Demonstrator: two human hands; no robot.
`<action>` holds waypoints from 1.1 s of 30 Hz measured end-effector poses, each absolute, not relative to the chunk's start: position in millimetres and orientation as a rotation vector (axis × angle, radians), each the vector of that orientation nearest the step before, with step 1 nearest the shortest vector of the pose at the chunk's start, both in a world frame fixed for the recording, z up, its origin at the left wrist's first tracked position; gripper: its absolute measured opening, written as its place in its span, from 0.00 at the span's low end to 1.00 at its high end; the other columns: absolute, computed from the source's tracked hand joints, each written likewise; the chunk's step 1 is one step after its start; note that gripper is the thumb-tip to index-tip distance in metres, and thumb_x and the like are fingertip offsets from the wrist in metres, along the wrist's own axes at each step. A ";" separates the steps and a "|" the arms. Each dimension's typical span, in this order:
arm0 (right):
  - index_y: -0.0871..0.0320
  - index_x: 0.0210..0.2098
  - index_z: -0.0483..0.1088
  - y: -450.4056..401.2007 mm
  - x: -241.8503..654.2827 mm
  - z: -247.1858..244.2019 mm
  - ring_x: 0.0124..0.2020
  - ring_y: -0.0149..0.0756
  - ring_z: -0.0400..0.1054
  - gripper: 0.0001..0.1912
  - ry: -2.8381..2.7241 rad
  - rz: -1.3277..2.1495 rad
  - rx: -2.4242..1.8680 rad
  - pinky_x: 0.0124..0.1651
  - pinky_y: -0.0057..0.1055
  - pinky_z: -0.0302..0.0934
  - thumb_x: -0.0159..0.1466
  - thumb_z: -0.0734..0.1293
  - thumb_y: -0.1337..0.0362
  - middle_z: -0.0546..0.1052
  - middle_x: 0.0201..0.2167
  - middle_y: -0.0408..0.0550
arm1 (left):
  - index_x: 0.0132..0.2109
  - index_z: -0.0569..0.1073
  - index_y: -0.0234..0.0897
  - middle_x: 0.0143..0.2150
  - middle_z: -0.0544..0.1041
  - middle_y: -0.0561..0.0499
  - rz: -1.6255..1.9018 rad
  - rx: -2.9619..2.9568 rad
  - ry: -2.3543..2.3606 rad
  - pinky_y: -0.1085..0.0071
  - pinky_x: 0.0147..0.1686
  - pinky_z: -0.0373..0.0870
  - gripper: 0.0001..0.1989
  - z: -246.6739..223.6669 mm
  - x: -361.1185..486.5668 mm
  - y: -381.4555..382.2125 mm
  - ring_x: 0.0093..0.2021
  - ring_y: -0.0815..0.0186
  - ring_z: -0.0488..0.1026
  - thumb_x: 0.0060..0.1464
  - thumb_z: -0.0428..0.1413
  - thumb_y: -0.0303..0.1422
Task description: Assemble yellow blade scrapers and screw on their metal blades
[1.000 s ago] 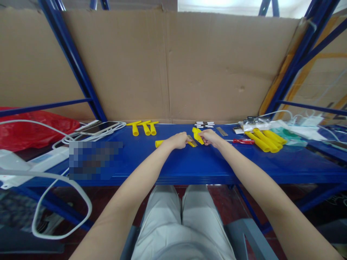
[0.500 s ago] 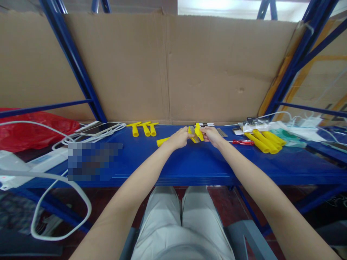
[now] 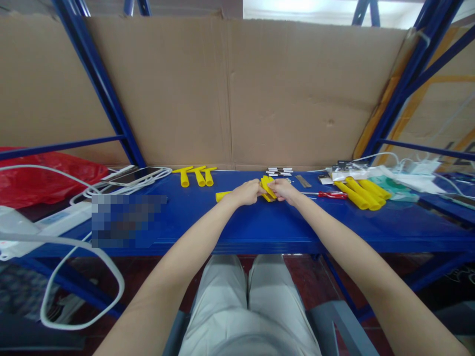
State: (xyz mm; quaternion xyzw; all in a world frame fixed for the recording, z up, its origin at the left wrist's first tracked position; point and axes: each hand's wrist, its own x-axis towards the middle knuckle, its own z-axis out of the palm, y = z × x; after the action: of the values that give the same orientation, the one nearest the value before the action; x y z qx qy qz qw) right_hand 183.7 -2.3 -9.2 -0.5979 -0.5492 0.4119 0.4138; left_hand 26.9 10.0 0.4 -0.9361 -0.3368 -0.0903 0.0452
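My left hand (image 3: 248,192) is closed around a yellow T-shaped scraper handle (image 3: 222,196), whose tube end sticks out to the left of the fist. Pinched in my right hand (image 3: 284,190) is a yellow plastic clamp plate (image 3: 267,187). It lies against the head of the scraper handle, the two parts close together between my hands. Whether the grey blade is between them is hidden. Just right of my right hand lies a red-handled screwdriver (image 3: 332,195), with a loose metal blade (image 3: 303,181) behind it. Small screws (image 3: 290,180) lie partly hidden behind my right hand.
Several T-shaped yellow pieces (image 3: 201,176) stand at the back left of the blue table (image 3: 260,227). Yellow tubes (image 3: 361,193) lie at the right near plastic bags. Black-and-white strips (image 3: 280,171) lie at the back. A white cable (image 3: 118,277) loops at the left; cardboard (image 3: 230,94) closes the back.
My right hand has brought the yellow clamp plate left and against the scraper head in my left hand. The grey blade seen between them before is now covered.
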 end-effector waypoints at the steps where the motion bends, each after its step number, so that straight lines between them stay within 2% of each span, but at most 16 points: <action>1: 0.57 0.25 0.59 -2.5 181.8 -11.0 0.11 0.19 0.45 0.10 -1.421 0.954 -1.561 0.13 0.17 0.40 0.61 0.64 0.68 0.56 0.10 0.32 | 0.48 0.76 0.42 0.40 0.69 0.46 -0.245 -2.869 -1.043 0.69 0.44 0.65 0.18 0.9 27.1 8.6 0.44 0.62 0.70 0.57 0.47 0.26; 5: 0.58 0.27 0.63 -2.5 176.3 -14.3 0.12 0.22 0.53 0.05 -1.619 0.697 -1.678 0.13 0.19 0.44 0.58 0.65 0.70 0.63 0.13 0.35 | 0.48 0.77 0.42 0.41 0.71 0.44 -0.133 -2.876 -1.095 0.68 0.43 0.65 0.19 2.6 28.1 4.6 0.44 0.60 0.71 0.56 0.46 0.24; 10: 0.60 0.28 0.69 -6.0 178.3 -8.2 0.11 0.23 0.53 0.03 -1.812 0.715 -1.632 0.12 0.21 0.44 0.57 0.63 0.70 0.62 0.12 0.37 | 0.46 0.78 0.41 0.43 0.73 0.44 -0.116 -2.874 -1.111 0.68 0.44 0.66 0.17 0.9 26.4 8.4 0.45 0.60 0.72 0.56 0.48 0.25; 15: 0.64 0.42 0.72 -10.1 184.5 -4.2 0.12 0.25 0.53 0.14 -1.980 0.822 -1.573 0.14 0.23 0.47 0.57 0.63 0.70 0.63 0.13 0.38 | 0.50 0.76 0.42 0.44 0.75 0.46 -0.131 -2.885 -1.089 0.69 0.46 0.66 0.18 -1.3 24.3 15.1 0.47 0.61 0.72 0.56 0.49 0.26; 20: 0.63 0.48 0.71 -10.5 182.6 -4.5 0.16 0.26 0.57 0.20 -2.064 0.618 -1.556 0.21 0.23 0.51 0.56 0.63 0.72 0.67 0.16 0.39 | 0.47 0.78 0.41 0.44 0.76 0.45 -0.139 -2.891 -1.113 0.69 0.46 0.66 0.16 0.1 24.2 14.3 0.46 0.60 0.72 0.55 0.49 0.26; 22: 0.62 0.45 0.73 -10.5 181.0 -4.3 0.17 0.27 0.58 0.17 -2.102 0.553 -1.551 0.23 0.24 0.52 0.56 0.63 0.72 0.67 0.16 0.39 | 0.45 0.78 0.40 0.43 0.76 0.45 -0.141 -2.888 -1.131 0.70 0.45 0.67 0.16 1.1 24.5 12.7 0.45 0.61 0.73 0.55 0.49 0.26; 25: 0.60 0.32 0.75 -10.4 180.1 -4.1 0.17 0.26 0.57 0.08 -2.170 0.528 -1.531 0.24 0.24 0.51 0.58 0.62 0.70 0.66 0.16 0.40 | 0.45 0.78 0.40 0.43 0.77 0.46 -0.144 -2.900 -1.121 0.71 0.45 0.66 0.15 2.0 24.9 11.3 0.46 0.62 0.73 0.55 0.50 0.25; 28: 0.59 0.23 0.70 -10.0 180.2 -4.0 0.17 0.26 0.56 0.11 -2.223 0.483 -1.548 0.23 0.24 0.49 0.59 0.61 0.70 0.64 0.15 0.40 | 0.44 0.78 0.39 0.43 0.77 0.46 -0.147 -2.898 -1.110 0.71 0.45 0.66 0.15 1.8 24.9 11.9 0.46 0.61 0.73 0.55 0.50 0.26; 33: 0.59 0.20 0.66 -10.2 178.5 -2.4 0.18 0.26 0.56 0.13 -2.291 0.403 -1.574 0.25 0.25 0.49 0.59 0.60 0.71 0.63 0.16 0.40 | 0.42 0.79 0.40 0.42 0.78 0.46 -0.144 -2.888 -1.107 0.71 0.44 0.67 0.14 0.5 23.7 14.2 0.45 0.61 0.73 0.55 0.51 0.27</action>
State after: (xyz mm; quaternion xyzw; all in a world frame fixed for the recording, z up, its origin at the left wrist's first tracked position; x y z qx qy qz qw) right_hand 178.5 -10.2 -2.4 -0.5526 -0.8044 0.1414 0.1659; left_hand 23.7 14.2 0.5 -0.9325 -0.3574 -0.0466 0.0229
